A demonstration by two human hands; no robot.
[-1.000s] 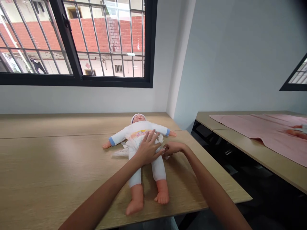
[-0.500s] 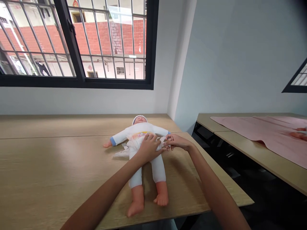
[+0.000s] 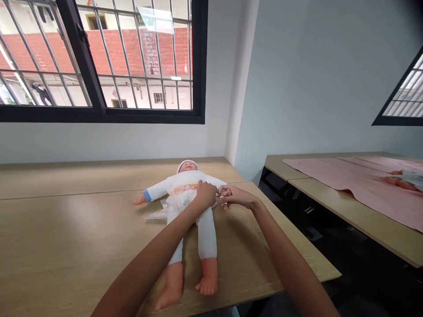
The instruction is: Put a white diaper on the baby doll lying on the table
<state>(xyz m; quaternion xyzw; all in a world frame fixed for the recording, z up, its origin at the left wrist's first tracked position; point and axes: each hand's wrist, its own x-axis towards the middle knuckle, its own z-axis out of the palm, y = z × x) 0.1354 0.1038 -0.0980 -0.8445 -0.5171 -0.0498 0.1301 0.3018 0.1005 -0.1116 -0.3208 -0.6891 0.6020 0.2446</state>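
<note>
A baby doll point(image 3: 207, 237) in white clothes with blue cuffs lies on its back, head away from me and bare feet towards me. Around its hips is a white diaper point(image 3: 180, 201), one side of which spreads loose on the table at the left. My left hand point(image 3: 206, 194) rests on the front of the diaper with its fingers curled in at the edge by the doll's hip. Close beside it, my right hand point(image 3: 234, 196) pinches the diaper's side. My fingers partly hide the bit of diaper between the hands.
The doll lies on a light wooden table point(image 3: 82, 246) beneath a barred window point(image 3: 148, 115). Across a gap on the right, a second table point(image 3: 330, 211) bears a pink cloth point(image 3: 330, 174) with another doll point(image 3: 405, 180) at the frame's edge.
My left hand's fingers, which lay spread over the diaper, are now curled at its edge. My right hand stays at the diaper's side. The view has turned slightly right.
</note>
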